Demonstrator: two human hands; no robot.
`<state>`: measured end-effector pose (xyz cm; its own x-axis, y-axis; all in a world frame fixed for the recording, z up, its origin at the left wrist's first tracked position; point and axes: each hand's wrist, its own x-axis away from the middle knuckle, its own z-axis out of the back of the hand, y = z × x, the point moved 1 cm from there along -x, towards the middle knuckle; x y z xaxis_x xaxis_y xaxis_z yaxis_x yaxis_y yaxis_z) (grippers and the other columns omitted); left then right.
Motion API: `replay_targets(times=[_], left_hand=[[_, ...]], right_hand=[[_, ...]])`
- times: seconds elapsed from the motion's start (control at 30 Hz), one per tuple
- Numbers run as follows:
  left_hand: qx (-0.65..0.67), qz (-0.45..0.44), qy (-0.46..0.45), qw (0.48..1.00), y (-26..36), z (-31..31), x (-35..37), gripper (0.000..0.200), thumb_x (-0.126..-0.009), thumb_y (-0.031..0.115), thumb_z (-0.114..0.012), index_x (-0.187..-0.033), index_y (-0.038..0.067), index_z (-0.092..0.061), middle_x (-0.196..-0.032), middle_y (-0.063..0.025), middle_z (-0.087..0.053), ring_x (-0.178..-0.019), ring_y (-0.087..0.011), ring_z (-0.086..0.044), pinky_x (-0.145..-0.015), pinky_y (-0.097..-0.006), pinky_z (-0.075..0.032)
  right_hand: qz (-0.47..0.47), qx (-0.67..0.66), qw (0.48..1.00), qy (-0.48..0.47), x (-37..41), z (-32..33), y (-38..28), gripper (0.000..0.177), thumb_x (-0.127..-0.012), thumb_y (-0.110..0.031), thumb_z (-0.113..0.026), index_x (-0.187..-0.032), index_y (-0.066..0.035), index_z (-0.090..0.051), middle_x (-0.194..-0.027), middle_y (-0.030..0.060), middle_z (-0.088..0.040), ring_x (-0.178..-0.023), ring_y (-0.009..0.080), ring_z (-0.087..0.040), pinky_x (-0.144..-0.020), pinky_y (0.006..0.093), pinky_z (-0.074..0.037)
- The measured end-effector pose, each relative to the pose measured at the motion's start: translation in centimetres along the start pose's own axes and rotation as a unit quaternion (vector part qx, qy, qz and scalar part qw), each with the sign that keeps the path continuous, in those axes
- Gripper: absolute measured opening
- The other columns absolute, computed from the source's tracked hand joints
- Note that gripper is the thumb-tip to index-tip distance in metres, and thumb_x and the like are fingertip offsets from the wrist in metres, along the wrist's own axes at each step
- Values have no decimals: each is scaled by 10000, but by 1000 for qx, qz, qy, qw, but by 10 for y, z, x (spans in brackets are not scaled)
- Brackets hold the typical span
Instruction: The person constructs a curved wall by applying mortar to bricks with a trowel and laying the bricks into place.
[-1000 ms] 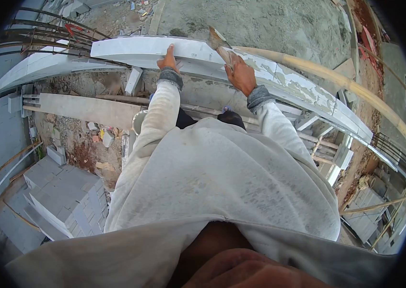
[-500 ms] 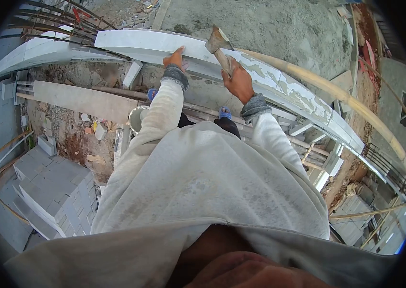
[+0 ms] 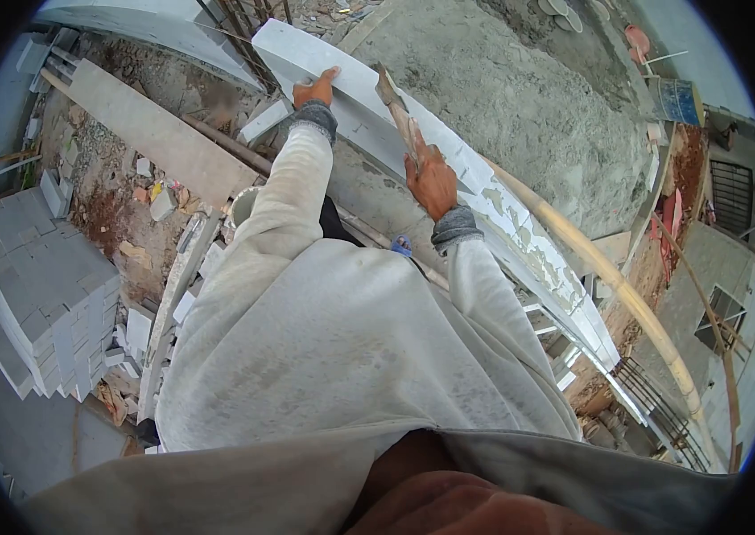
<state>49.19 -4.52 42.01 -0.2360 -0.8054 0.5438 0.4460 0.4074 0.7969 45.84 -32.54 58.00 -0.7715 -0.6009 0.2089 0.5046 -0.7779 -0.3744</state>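
My left hand (image 3: 315,89) rests at the near edge of a white block (image 3: 299,55), one digit stretched along its top and the others partly hidden; it appears to grip the edge. Wrapped round a wooden handle, my right hand (image 3: 433,181) holds what looks like a hatchet (image 3: 389,92). Its grey, worn head is turned nearly edge-on, over the top of the white wall. Farther right, the row of blocks carries patchy grey mortar (image 3: 529,234).
A bamboo pole (image 3: 614,285) curves along the wall's far side, beside rough grey concrete (image 3: 520,116). Rebar (image 3: 663,406) juts from the wall's right end. At left lie a long board (image 3: 150,129) and stacked grey blocks (image 3: 52,276). A blue bucket (image 3: 676,101) stands far right.
The view has turned, so the wall slopes more steeply down to the right. The hatchet head has rotated from showing its broad face to nearly edge-on. My left hand stays at the block.
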Motion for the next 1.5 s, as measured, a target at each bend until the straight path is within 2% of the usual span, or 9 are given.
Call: replay_targets(times=[0.37,0.47,0.57,0.63,0.77,0.93,1.0,1.23,1.5], left_hand=[[58,40,-25,997,35,22,46,875,-607,310,-879,-1261,-82,-450,-1210,-249,-575,-1063,-327,-604,-946,-380,-475],[98,42,-64,992,43,28,49,974,-677,290,-843,-1401,-33,-276,-1280,-261,-533,-1163,-358,-557,-1017,-388,-434],[109,35,-86,990,28,27,41,1031,-704,280,-823,-1456,-8,-178,-1299,-275,-512,-1189,-366,-536,-1032,-392,-419],[107,25,-123,986,33,33,34,1064,-716,284,-813,-1481,11,-126,-1317,-283,-493,-1209,-369,-519,-1043,-397,-407],[147,40,-162,975,36,42,31,1065,-722,301,-808,-1489,26,-121,-1329,-289,-478,-1227,-375,-502,-1047,-403,-397],[143,43,-172,974,39,45,30,1041,-741,276,-797,-1487,28,-114,-1286,-298,-511,-1188,-374,-539,-1012,-398,-428],[139,36,-177,974,39,45,29,1022,-751,237,-783,-1486,22,-106,-1284,-287,-521,-1185,-357,-546,-1007,-393,-433],[104,17,-178,978,27,34,27,1042,-747,252,-774,-1505,40,-91,-1287,-306,-518,-1173,-415,-546,-1013,-421,-434],[161,-6,-131,978,9,7,19,1050,-731,232,-815,-1485,-54,-144,-1411,-282,-410,-1272,-350,-467,-1056,-375,-387]], right_hand=[[-4,-66,998,8,-23,-1,-7,676,-919,-223,-562,-1513,-140,-249,-1079,312,-622,-866,451,-650,-757,496,-533],[-8,-135,989,59,-19,-8,-12,640,-917,-182,-569,-1495,-104,-307,-921,253,-657,-759,344,-654,-692,416,-527],[-127,-272,954,-17,-25,9,-47,643,-909,-147,-572,-1490,-64,-312,-698,100,-601,-593,137,-530,-550,286,-464],[-136,-255,957,-40,-47,8,-50,648,-906,-136,-567,-1492,-54,-303,-675,73,-579,-553,110,-513,-509,266,-440],[-141,-162,974,-76,-99,24,-111,609,-915,-131,-557,-1467,-10,-332,-793,156,-644,-676,184,-605,-631,319,-508],[-45,-107,992,-52,-137,10,-132,558,-916,-140,-572,-1416,30,-392,-1184,325,-576,-1087,367,-603,-903,374,-475],[46,-89,995,-21,-146,11,-153,530,-921,-151,-567,-1399,24,-417,-1171,322,-585,-1067,448,-600,-884,412,-492],[41,42,995,-83,-167,8,-137,485,-916,-173,-573,-1368,-36,-464,-1008,288,-618,-862,459,-617,-734,496,-504],[77,-102,990,-52,17,47,-52,605,-913,-193,-600,-1447,-39,-362,-1230,315,-565,-1109,437,-589,-944,407,-462]])
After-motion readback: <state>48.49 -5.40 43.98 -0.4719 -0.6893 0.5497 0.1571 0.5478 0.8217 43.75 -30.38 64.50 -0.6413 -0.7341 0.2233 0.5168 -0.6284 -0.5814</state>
